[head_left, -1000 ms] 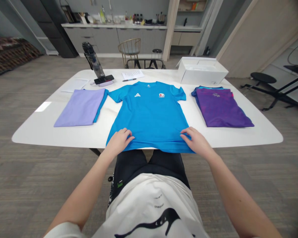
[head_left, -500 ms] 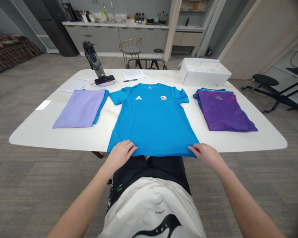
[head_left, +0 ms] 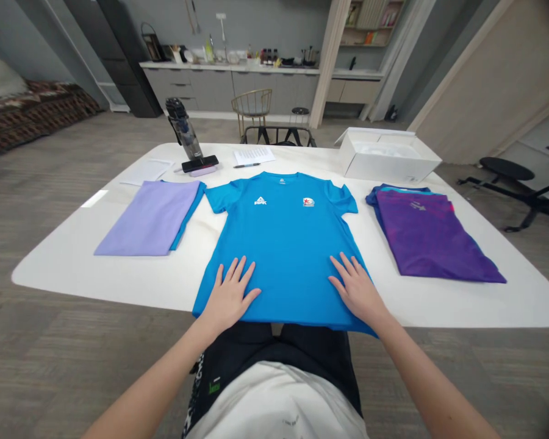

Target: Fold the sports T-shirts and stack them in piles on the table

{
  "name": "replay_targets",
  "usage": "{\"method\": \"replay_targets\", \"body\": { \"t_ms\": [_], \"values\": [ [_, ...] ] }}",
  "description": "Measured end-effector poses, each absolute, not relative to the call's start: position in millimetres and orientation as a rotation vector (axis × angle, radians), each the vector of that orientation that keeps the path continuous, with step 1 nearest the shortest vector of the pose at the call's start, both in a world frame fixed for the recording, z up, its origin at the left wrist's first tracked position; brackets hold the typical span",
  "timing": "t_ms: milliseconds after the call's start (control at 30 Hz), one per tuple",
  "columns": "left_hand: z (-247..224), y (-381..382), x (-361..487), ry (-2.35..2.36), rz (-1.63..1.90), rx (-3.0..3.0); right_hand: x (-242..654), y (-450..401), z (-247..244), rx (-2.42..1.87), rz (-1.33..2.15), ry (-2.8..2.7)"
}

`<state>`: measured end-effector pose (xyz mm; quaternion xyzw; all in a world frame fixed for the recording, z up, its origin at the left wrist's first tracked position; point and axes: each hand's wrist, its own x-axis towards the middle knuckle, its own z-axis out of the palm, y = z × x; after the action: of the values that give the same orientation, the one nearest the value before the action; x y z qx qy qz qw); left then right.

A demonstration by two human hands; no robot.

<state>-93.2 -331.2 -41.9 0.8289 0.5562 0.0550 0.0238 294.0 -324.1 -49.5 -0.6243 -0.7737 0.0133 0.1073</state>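
Room: a grey floor (head_left: 64,341), with a kitchen counter (head_left: 233,66) along the far wall. The white table (head_left: 141,281) bears all items below. The blue shirt (head_left: 286,244) lies face up at mid-table, collar away from the person, hem reaching past the near edge. Purple pile (head_left: 434,238): right of the shirt, apart from it. Lilac pile (head_left: 149,222): left, its blue under-layer beside the shirt's sleeve; contact cannot be confirmed. Box (head_left: 375,161): far right, flap raised. Vacuum (head_left: 187,137): beyond the lilac pile. The left hand (head_left: 229,299) and right hand (head_left: 357,289) rest palm-down on the lower shirt, fingers extended and spread, gripping nothing. Pen (head_left: 247,165): beyond the collar.

Risks, as judged: the overhanging hem could draw the thin cloth off the table if both hands lifted; uneven palm pressure could crease or skew the front; a sideways drag could disturb the lilac pile; a knock to the tall vacuum could topple it.
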Motion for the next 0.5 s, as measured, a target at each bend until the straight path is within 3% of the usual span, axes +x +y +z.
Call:
{"method": "replay_targets", "body": {
  "t_ms": [200, 500],
  "values": [
    [-27, -300, -93, 1.805, 0.234, 2.488, 303, -303, -33, -1.725, 0.128, -2.117],
    [-5, -71, -88, 2.119, 0.288, 2.227, 336, -80, -32, -1.849, 0.166, -1.914]
  ]
}}
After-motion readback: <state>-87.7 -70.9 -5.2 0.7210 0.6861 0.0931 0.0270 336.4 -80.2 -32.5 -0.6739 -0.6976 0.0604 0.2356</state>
